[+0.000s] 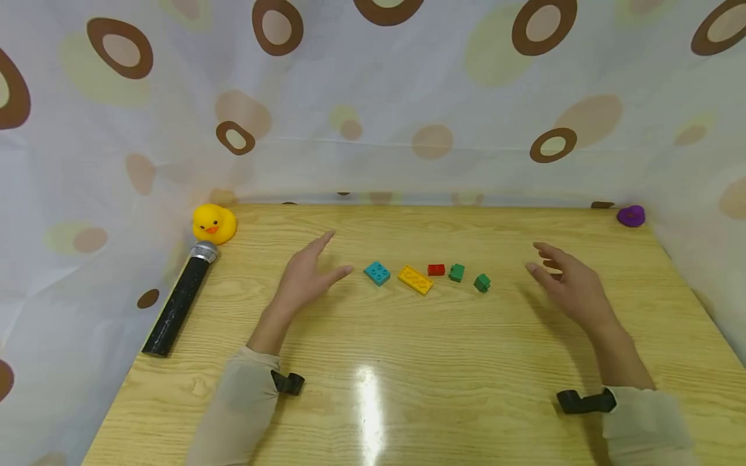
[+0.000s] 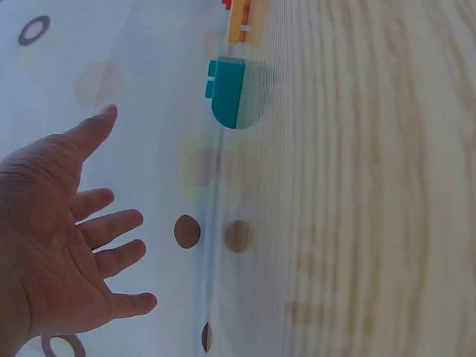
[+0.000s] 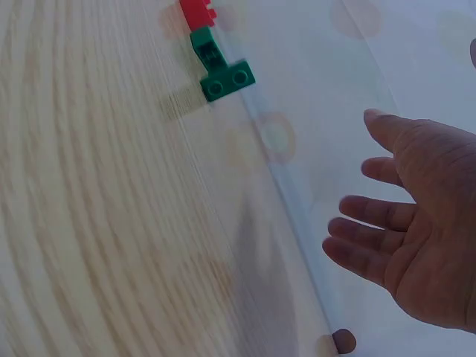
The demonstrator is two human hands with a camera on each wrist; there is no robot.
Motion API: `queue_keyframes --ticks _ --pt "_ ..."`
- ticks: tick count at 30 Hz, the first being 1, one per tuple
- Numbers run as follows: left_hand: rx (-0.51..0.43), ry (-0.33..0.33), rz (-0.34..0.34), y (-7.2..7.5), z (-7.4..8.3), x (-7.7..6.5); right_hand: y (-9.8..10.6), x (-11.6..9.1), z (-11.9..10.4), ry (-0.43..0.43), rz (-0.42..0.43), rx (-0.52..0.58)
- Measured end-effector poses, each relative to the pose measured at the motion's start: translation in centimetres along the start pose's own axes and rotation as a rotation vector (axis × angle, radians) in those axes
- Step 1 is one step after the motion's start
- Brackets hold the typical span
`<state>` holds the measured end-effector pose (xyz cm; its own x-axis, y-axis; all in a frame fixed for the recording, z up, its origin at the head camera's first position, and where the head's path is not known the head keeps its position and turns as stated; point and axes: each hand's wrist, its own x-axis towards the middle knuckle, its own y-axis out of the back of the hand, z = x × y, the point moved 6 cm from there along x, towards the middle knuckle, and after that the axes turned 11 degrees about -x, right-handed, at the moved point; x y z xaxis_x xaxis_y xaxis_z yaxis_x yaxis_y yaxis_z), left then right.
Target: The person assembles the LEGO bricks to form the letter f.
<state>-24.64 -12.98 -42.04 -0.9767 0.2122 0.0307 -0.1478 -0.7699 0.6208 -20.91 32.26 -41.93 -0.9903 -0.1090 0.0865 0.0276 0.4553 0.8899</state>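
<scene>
Between the two hands, several toy building bricks lie in a loose row on the table. From left to right in the head view come a blue brick (image 1: 377,274), a yellow brick (image 1: 416,280), a red brick (image 1: 436,270), a green brick (image 1: 457,272) and another green brick (image 1: 482,283). My left hand (image 1: 304,278) is held left of the blue brick, fingers spread and holding nothing. On the right, my right hand (image 1: 570,285) hovers apart from the green bricks, its fingers relaxed and loosely bent. Both palms show bare in the wrist views.
A yellow rubber duck (image 1: 214,224) sits at the table's back left corner, with a black microphone (image 1: 182,304) lying in front of it. A small purple toy (image 1: 631,216) stands at the back right corner. Patterned curtain (image 1: 384,84) encloses the wooden table (image 1: 454,362).
</scene>
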Motion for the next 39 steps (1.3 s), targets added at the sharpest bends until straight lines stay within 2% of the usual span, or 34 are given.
queue_keyframes --ticks 3,9,18,25,30,35,39 --pt "-0.058 -0.019 -0.003 -0.7 0.6 0.1 -0.6 -0.1 -0.5 -0.001 -0.008 -0.004" --pt "-0.066 -0.045 -0.013 -2.8 2.3 0.6 -1.6 -0.2 -1.6 0.019 -0.026 -0.004" --pt "0.013 -0.117 -0.093 -7.3 5.4 1.8 -2.7 0.1 -2.1 0.009 -0.09 0.006" --pt "0.115 -0.142 -0.115 -10.3 6.7 3.0 -3.5 -0.1 -2.6 0.016 -0.123 0.005" --pt "0.211 -0.143 -0.125 -11.6 7.5 3.7 -3.9 -0.1 -2.6 0.016 -0.148 -0.012" --pt "0.227 -0.135 -0.135 -12.6 7.9 4.1 -4.2 0.0 -2.6 0.02 -0.162 -0.012" --pt "0.246 -0.132 -0.114 -13.1 8.3 4.3 -4.2 0.0 -2.7 0.026 -0.158 -0.012"
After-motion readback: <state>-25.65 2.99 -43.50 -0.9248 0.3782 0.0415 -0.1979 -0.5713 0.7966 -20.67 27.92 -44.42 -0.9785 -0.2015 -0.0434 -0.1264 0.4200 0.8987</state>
